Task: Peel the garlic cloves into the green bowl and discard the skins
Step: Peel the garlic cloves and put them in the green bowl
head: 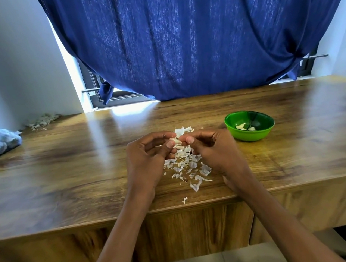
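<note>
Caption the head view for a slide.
Both hands, left hand and right hand, peel a garlic clove beside the green bowl.

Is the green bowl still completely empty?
No, the green bowl already holds a few pale peeled garlic pieces at its bottom.

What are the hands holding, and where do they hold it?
A garlic clove. The left hand and right hand pinch it by its two ends with their fingertips, above the loose skins.
</note>
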